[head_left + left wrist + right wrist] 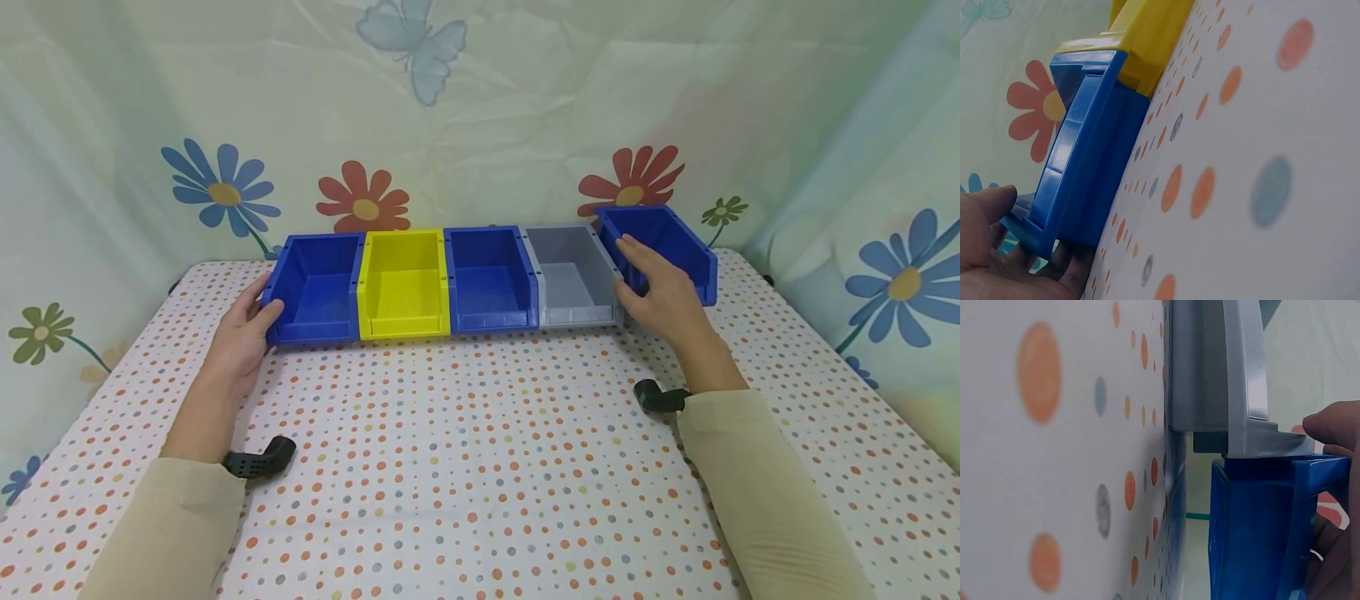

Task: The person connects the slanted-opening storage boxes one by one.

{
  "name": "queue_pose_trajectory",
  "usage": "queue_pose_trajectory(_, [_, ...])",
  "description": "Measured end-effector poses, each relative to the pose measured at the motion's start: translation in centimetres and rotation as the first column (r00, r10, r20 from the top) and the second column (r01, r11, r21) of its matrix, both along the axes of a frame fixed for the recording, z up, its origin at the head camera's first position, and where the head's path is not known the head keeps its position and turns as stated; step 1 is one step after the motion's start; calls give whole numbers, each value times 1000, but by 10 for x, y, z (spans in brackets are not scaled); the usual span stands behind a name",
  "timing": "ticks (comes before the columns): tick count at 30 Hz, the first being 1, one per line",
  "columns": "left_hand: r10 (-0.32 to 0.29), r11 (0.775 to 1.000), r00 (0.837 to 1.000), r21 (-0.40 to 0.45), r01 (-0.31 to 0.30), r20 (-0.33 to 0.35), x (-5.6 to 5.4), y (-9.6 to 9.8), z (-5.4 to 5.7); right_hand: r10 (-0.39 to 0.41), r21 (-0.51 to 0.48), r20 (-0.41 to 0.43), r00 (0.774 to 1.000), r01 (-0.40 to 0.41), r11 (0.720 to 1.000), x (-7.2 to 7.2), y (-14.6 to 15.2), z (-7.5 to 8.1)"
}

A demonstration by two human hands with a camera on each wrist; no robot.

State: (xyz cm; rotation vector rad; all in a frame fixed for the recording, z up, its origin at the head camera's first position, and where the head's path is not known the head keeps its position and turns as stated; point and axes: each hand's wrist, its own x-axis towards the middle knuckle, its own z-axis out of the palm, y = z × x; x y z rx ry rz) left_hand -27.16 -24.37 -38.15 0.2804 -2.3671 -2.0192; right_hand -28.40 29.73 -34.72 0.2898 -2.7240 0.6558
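Observation:
In the head view, four open-front storage bins stand side by side: a left-end blue bin (315,327), a yellow bin (405,325), a middle blue bin (491,321) and a grey bin (577,315). My left hand (238,337) grips the left-end blue bin's outer wall, thumb over its rim and fingers outside. At the other end, a right-hand blue bin (693,258) sits askew and higher than the row. My right hand (663,292) holds its near left wall, fingers over that wall and thumb by the grey bin's front corner. The right wrist view shows space beneath this bin.
A white tablecloth with coloured dots (450,467) covers the table. Behind the bins hangs a pale curtain (510,108) printed with flowers and a butterfly. Each wrist wears a black band with a small camera piece (273,457).

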Motion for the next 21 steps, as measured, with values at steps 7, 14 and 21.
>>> queue_pose_trajectory(7, [7, 1000, 1000, 9, -7, 9, 0, 0, 0, 6, 34, 21, 1000, -7, 999, -1, 3, -4])
queue_pose_trajectory(14, [14, 1000, 1000, -2, -14, 14, 0, -1, 0, 17, 44, 2, 1000, -17, 999, -1, 2, -7])
queue_pose_trajectory(21, [4, 1000, 1000, 2, -4, 10, -1, -1, 1, 0, 41, 32, 999, -1, 999, -1, 1, -7])
